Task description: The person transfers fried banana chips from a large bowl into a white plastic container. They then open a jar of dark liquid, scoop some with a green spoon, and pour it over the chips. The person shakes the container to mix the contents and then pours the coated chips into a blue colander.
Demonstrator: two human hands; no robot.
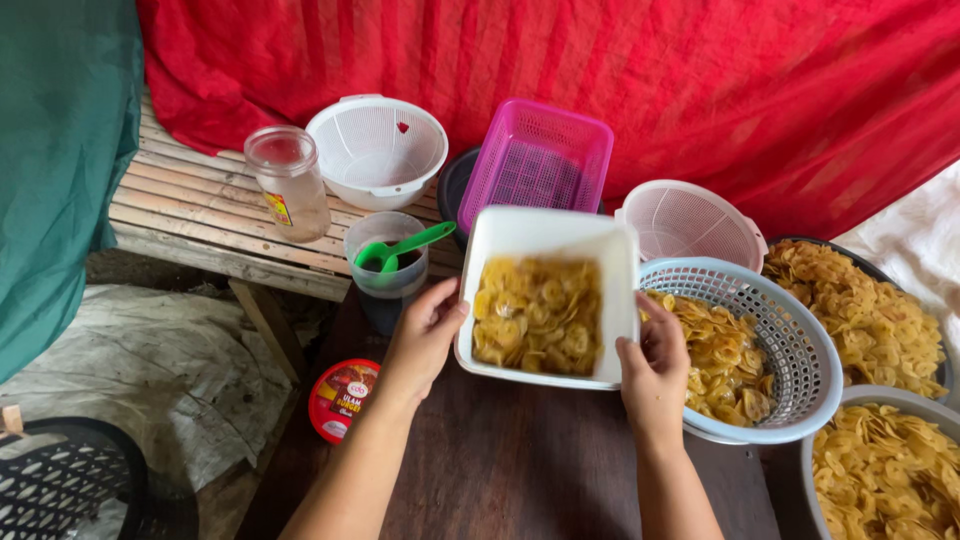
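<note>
You are gripping the white square tub (545,300) by its sides, left hand (425,335) and right hand (655,365) both curled onto it, tilted above the tabletop (520,460), roughly half-filled with yellow chips (538,315), while the grey basket (790,340) just right of your right hand is holding plenty more.

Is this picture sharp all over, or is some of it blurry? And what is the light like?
Head view: soft, even daylight with no hard shadows or glare. The chips in the white tub look smeared, while the pink basket and glass jar are crisp. The left hand and right hand holding the tub are fairly sharp. Edges bend slightly, as with a wide lens.
</note>
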